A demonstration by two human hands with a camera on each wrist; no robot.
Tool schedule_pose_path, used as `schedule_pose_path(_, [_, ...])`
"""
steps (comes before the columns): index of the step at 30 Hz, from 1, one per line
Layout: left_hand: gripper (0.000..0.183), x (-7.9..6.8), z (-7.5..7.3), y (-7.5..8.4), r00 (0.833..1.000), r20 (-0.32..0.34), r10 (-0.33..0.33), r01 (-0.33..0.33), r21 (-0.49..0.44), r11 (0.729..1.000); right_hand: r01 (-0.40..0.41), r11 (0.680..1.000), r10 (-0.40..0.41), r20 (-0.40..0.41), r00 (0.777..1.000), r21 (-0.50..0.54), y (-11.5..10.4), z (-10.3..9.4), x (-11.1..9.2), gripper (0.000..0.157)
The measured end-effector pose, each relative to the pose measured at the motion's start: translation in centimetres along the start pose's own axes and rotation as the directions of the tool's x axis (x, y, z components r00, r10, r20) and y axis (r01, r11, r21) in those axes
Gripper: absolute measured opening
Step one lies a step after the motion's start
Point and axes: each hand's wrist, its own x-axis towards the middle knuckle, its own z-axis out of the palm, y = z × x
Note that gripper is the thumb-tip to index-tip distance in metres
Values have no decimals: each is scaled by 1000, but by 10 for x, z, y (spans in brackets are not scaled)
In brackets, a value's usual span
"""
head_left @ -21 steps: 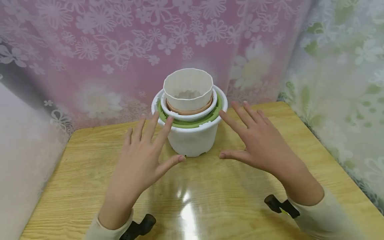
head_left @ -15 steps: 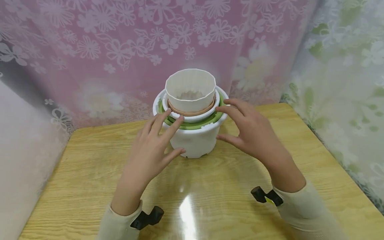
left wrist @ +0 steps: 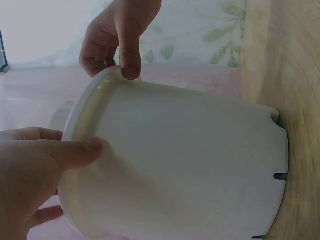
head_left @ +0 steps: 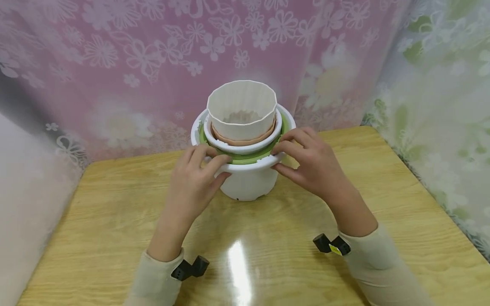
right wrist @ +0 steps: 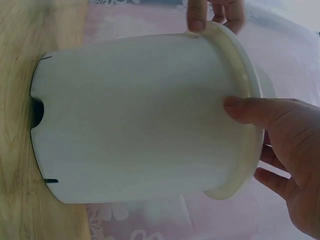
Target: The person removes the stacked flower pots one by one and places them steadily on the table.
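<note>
A nested stack of flowerpots stands upright on the wooden table. The outermost is a large white flowerpot (head_left: 249, 185). Inside it sit a green pot (head_left: 246, 160), a smaller white pot (head_left: 241, 149), an orange-brown pot (head_left: 245, 142) and, topmost, a cream pot (head_left: 243, 131) with a many-sided rim. My left hand (head_left: 195, 178) pinches the large pot's rim at the front left, its thumb below the lip on the outer wall. At the front right, my right hand (head_left: 314, 165) grips the same rim, thumb outside and fingers over the edge. The inner pots' lower parts are hidden.
The wooden table (head_left: 115, 238) carries the stack near its back edge. Behind hangs a pink flowered curtain (head_left: 160, 76), close to the pots. A pale curtain with green leaves (head_left: 440, 106) runs along the right side.
Both hands have moved in from spread fingers before the stack to holding the large white flowerpot's rim. Fingers have curled over the lip. The pots stay in place on the table.
</note>
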Motion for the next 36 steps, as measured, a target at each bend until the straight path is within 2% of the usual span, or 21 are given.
schedule_pose_path(6, [17,2,-2,-3,997,-76,27,-28,-8,1000,57,998,-57,-17,998,-14,-2,0,7,27])
schedule_pose_path(12, [14,2,-6,-6,996,-78,36,-36,2,999,81,997,-81,0,997,-15,-6,0,13,23])
schedule_pose_path(16, [13,-3,-12,-8,998,-51,39,-39,1,999,80,997,-81,37,996,6,-11,1,16,18])
schedule_pose_path(24, [12,-10,-31,-4,997,74,4,-2,-27,1000,99,995,-102,97,990,35,-27,-2,18,17])
schedule_pose_path(32, [17,-4,-47,9,983,182,23,-25,5,1000,114,993,-116,127,985,29,-41,-12,13,18])
schedule_pose_path(36, [21,-7,-53,14,973,232,8,-11,12,1000,128,991,-132,159,978,38,-47,-14,10,21])
